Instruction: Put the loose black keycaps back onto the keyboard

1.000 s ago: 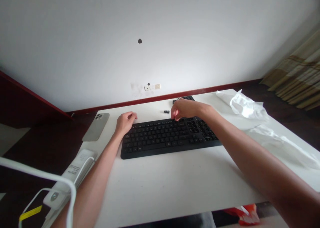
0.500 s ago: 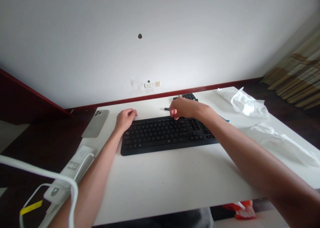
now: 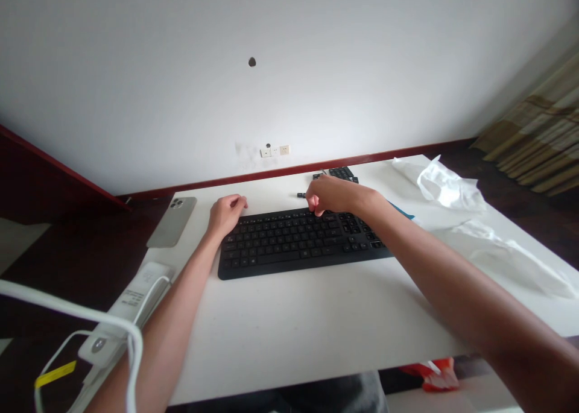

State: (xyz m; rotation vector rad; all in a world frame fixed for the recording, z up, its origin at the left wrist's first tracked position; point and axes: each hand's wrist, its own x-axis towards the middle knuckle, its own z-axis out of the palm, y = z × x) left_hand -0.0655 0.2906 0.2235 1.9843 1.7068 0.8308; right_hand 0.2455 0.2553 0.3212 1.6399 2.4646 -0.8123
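A black keyboard (image 3: pixel 284 242) lies on the white table (image 3: pixel 289 328), its left end nearer me. My left hand (image 3: pixel 227 213) rests at the keyboard's back left corner, fingers curled inward; nothing shows in it. Over the back edge, right of the middle, is my right hand (image 3: pixel 329 195), its fingers bent down in a pinch; what they hold, if anything, is hidden. A small black stick-like piece (image 3: pixel 301 195) lies just left of that hand. Behind it are loose black key pieces (image 3: pixel 341 173).
At the left edge lie a grey phone (image 3: pixel 172 222) and a white power strip (image 3: pixel 131 298) with a white cable (image 3: pixel 67 307). Crumpled clear plastic (image 3: pixel 446 187) lies at the right. A blue item (image 3: pixel 402 211) shows behind my right forearm. Beyond the table is a wall.
The whole view has shifted very slightly. Both hands keep nearly the same place and pose at the keyboard.
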